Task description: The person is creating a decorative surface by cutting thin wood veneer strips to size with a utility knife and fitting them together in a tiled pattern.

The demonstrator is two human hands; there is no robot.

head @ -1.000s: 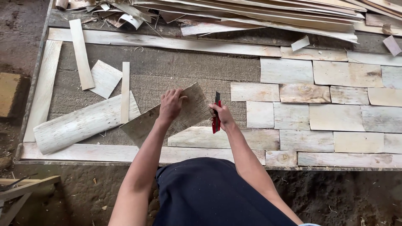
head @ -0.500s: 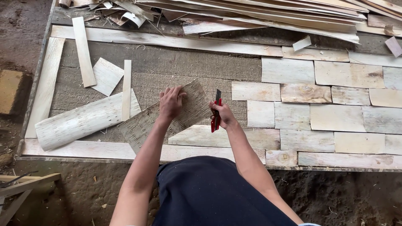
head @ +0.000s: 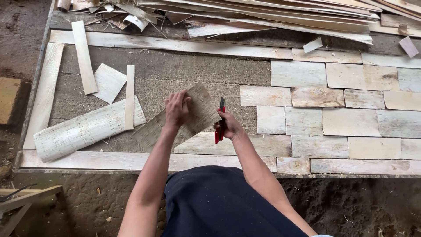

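The left hand presses down on a speckled bark sheet, its grip clamped on the sheet's upper part with fingers spread over the face. Just right of that grip, the right hand has its grip wrapped tight round a red utility knife, the blade pointing up at the sheet's right edge. The sheet lies tilted on the worktop, its lower left corner running down toward the near rail.

Judging by how things lie, roughly the right half of the frame is already filled with pale veneer tiles set edge to edge in rows. Left of the hands the dark backing is mostly bare, so about half looks left to cover.

Left of the grip lie a long rolled bark piece, a thin strip and a square offcut, leaving some open room between. Farthest off, a heap of long veneer strips crowds the far edge.
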